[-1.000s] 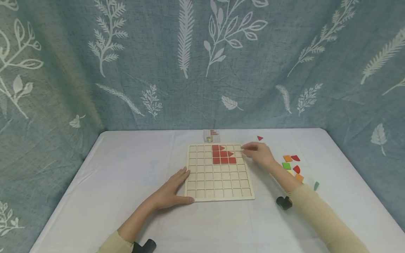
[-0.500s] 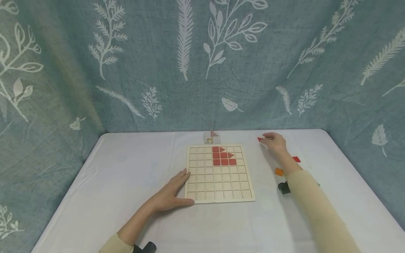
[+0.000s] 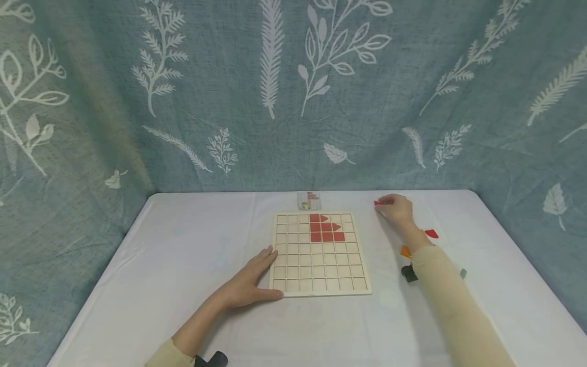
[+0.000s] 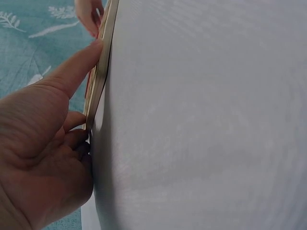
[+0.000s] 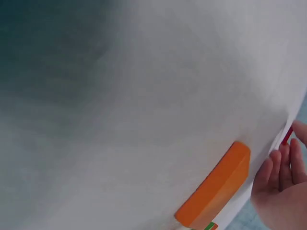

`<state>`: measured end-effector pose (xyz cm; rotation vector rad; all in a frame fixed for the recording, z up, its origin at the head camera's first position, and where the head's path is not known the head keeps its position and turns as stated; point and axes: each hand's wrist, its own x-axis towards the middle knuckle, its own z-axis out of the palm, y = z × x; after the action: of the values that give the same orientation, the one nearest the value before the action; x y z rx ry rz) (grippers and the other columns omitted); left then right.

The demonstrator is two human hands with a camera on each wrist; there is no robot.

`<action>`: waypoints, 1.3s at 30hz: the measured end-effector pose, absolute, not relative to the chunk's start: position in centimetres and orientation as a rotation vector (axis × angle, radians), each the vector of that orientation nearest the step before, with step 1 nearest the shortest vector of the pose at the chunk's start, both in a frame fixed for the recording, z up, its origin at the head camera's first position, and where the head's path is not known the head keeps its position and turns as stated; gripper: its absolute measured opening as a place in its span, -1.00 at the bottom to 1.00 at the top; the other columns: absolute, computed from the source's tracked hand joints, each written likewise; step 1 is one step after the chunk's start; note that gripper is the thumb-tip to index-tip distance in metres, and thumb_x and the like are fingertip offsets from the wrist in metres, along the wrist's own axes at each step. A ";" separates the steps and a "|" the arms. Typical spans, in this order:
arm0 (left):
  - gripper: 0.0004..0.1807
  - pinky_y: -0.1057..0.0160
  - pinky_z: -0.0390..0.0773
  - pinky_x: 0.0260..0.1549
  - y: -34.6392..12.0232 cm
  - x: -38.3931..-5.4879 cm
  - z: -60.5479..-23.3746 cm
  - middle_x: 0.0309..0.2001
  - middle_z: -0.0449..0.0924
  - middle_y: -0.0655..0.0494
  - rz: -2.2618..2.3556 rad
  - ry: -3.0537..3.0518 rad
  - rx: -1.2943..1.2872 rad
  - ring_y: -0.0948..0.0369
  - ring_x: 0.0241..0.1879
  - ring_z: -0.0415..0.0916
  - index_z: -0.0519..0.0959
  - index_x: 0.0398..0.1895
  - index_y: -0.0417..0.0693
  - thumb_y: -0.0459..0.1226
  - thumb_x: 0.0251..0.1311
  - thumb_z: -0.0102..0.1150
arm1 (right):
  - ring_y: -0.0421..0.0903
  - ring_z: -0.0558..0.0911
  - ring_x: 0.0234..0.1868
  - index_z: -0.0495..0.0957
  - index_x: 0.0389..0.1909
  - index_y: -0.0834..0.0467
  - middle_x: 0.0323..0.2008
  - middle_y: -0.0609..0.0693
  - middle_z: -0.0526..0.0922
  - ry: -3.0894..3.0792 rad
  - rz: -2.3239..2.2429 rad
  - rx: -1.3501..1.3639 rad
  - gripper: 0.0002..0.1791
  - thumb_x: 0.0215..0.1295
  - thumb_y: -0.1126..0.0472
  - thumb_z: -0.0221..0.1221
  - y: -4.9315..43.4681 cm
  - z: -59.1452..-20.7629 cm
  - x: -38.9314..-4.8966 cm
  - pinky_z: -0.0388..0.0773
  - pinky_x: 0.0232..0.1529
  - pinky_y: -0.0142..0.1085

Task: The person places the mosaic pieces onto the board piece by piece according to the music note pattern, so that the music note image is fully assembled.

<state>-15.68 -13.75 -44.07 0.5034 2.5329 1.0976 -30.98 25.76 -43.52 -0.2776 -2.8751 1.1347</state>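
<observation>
In the head view, a square wooden grid board lies on the table with several red pieces, squares and two triangles, in its upper cells. My left hand rests at the board's lower left, thumb at the near corner and straight fingertips on the left edge. The left wrist view shows the thumb lying against the board's edge. Right of the board, near the table's back, my right hand pinches a small red triangle, also visible between thumb and fingertips in the right wrist view.
A small pattern card lies behind the board. Under and beside the right forearm are loose pieces: an orange one, a red one and a green one. An orange block looms large in the right wrist view.
My right hand has moved from the board's upper right edge out to the red triangle at the back right and taken hold of it. The left hand stays at the board.
</observation>
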 end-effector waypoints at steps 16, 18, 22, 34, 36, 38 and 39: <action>0.10 -0.20 -0.10 0.39 -13.6 -15.8 -44.1 0.55 -0.15 -0.08 1.071 2.540 0.486 -0.09 0.51 -0.26 0.06 0.53 -0.14 0.08 0.00 0.41 | 0.06 0.46 0.19 0.51 0.19 0.17 0.20 0.14 0.52 -2.871 1.703 -0.295 -0.49 0.30 0.02 0.24 23.1 -42.9 -26.3 0.44 0.21 -0.06; 0.10 -0.19 -0.10 0.40 -13.6 -15.8 -44.1 0.55 -0.15 -0.08 1.073 2.539 0.487 -0.09 0.51 -0.26 0.06 0.53 -0.13 0.08 0.00 0.41 | 0.05 0.48 0.17 0.53 0.18 0.19 0.18 0.15 0.53 -2.883 1.714 -0.252 -0.50 0.29 0.02 0.25 22.8 -43.0 -25.8 0.47 0.16 -0.09; 0.10 -0.19 -0.11 0.40 -13.6 -15.9 -44.3 0.55 -0.15 -0.07 1.075 2.537 0.494 -0.08 0.51 -0.27 0.06 0.53 -0.13 0.09 0.00 0.41 | 0.04 0.50 0.12 0.56 0.14 0.18 0.15 0.13 0.56 -2.933 1.688 -0.192 -0.51 0.26 0.02 0.29 22.2 -43.3 -24.9 0.50 0.09 -0.12; 0.10 -0.19 -0.12 0.40 -13.7 -16.0 -44.4 0.55 -0.16 -0.10 1.082 2.535 0.524 -0.10 0.51 -0.27 0.06 0.53 -0.15 0.09 0.01 0.40 | -0.07 0.60 -0.22 0.68 -0.16 0.15 -0.24 -0.01 0.70 -3.001 1.277 0.127 -0.76 0.18 0.15 0.36 20.5 -43.5 -23.7 0.55 -0.21 -0.25; 0.10 -0.19 -0.12 0.40 -13.7 -16.0 -44.4 0.55 -0.15 -0.10 1.084 2.534 0.523 -0.10 0.51 -0.26 0.06 0.52 -0.15 0.09 0.01 0.40 | -0.07 0.59 -0.24 0.68 -0.18 0.15 -0.25 0.00 0.70 -2.997 1.250 0.154 -0.79 0.18 0.18 0.36 20.4 -43.5 -23.6 0.55 -0.23 -0.26; 0.10 -0.19 -0.11 0.40 -13.6 -15.9 -44.4 0.55 -0.15 -0.10 1.083 2.533 0.523 -0.10 0.51 -0.27 0.06 0.52 -0.15 0.09 0.01 0.40 | -0.07 0.58 -0.25 0.68 -0.19 0.15 -0.26 -0.01 0.70 -2.997 1.233 0.168 -0.80 0.19 0.19 0.36 20.3 -43.4 -23.6 0.54 -0.24 -0.27; 0.10 -0.19 -0.11 0.40 -13.6 -15.9 -44.4 0.55 -0.15 -0.09 1.082 2.533 0.524 -0.10 0.51 -0.27 0.06 0.52 -0.15 0.08 0.01 0.40 | -0.08 0.58 -0.26 0.68 -0.19 0.15 -0.27 -0.01 0.69 -2.994 1.231 0.170 -0.80 0.18 0.19 0.36 20.3 -43.4 -23.6 0.53 -0.25 -0.27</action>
<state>-15.90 -13.63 -44.35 0.5238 2.5328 1.0822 -23.57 20.25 -43.44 0.1705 -2.9937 1.2308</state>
